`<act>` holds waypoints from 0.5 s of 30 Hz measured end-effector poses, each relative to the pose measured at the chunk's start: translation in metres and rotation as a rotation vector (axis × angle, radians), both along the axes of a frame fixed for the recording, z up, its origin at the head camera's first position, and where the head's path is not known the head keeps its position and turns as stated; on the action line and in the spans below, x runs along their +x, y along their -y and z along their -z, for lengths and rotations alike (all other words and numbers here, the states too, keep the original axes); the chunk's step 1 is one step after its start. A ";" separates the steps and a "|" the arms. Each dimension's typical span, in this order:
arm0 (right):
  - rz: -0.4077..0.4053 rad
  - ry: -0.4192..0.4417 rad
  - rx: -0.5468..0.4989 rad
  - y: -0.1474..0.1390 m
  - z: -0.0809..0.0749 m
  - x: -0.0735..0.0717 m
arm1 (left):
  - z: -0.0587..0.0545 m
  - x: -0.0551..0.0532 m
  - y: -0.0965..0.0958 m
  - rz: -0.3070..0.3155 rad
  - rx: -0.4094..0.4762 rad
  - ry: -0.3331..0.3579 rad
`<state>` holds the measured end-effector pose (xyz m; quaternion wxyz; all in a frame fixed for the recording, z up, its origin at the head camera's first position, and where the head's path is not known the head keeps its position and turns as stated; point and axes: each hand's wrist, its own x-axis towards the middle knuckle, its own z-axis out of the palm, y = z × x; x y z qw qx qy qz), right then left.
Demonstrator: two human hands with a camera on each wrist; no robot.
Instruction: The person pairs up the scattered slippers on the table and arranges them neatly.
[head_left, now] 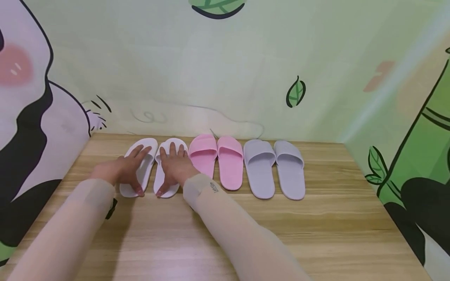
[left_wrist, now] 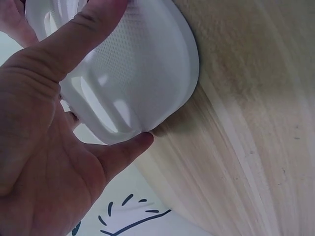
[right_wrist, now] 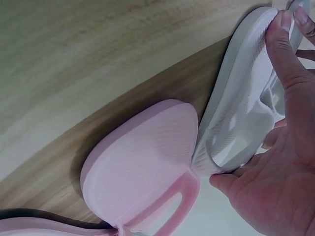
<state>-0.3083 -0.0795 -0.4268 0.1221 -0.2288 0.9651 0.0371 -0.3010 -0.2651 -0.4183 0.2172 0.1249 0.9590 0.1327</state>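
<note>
In the head view my left hand [head_left: 123,170] lies over the left white slipper [head_left: 145,172], its fingers spread near the strap and its thumb toward the heel. The left wrist view shows the thumb over the white slipper [left_wrist: 162,64] and a fingertip touching its edge. My right hand [head_left: 177,168] spans the other white slipper [head_left: 159,176], with fingers extended over the strap and thumb by the heel end. In the right wrist view the thumb touches this white slipper's [right_wrist: 241,88] rim, while another fingertip meets its strap side.
Right of the white pair stand pink slippers [head_left: 230,173], then grey slippers [head_left: 261,181], all in one row. The pink slipper nearest my right hand sits close against the white one. Behind the wooden tabletop [head_left: 334,218] rises a printed wall [head_left: 140,58].
</note>
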 end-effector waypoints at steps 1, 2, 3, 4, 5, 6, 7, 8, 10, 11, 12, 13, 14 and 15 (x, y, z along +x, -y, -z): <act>0.001 0.002 -0.002 0.000 0.000 -0.001 | 0.000 -0.001 0.000 -0.004 -0.003 0.001; 0.000 0.003 -0.004 0.001 0.000 -0.001 | -0.001 -0.001 0.001 -0.009 -0.005 0.002; -0.002 0.004 -0.005 0.001 0.000 -0.002 | -0.001 -0.002 0.001 -0.010 -0.005 0.000; -0.003 0.005 -0.008 0.002 0.000 -0.003 | -0.002 -0.002 0.001 -0.012 -0.006 0.000; -0.007 0.008 -0.013 0.002 0.000 -0.004 | -0.003 -0.002 0.001 -0.016 -0.005 0.001; -0.002 0.011 -0.010 0.003 0.001 -0.006 | -0.003 -0.002 0.001 -0.021 -0.005 0.002; -0.006 0.015 -0.014 0.003 0.001 -0.006 | -0.004 -0.002 0.001 -0.021 -0.005 0.000; -0.008 0.017 -0.018 0.003 0.001 -0.007 | -0.004 -0.002 0.001 -0.021 -0.003 -0.001; -0.007 0.019 -0.025 0.002 0.001 -0.008 | -0.004 -0.003 0.000 -0.029 0.000 0.003; -0.006 0.021 -0.025 0.002 0.001 -0.008 | -0.004 -0.003 -0.001 -0.034 0.000 0.004; -0.002 0.023 -0.026 0.001 0.000 -0.009 | -0.004 -0.004 -0.001 -0.038 0.002 0.007; -0.009 0.024 -0.034 0.000 -0.001 -0.008 | -0.004 -0.005 -0.001 -0.040 0.003 0.006; -0.006 0.023 -0.036 -0.001 -0.002 -0.008 | -0.004 -0.005 -0.002 -0.044 0.003 0.008; -0.009 0.019 -0.036 -0.001 -0.001 -0.008 | -0.004 -0.005 -0.002 -0.048 0.000 0.007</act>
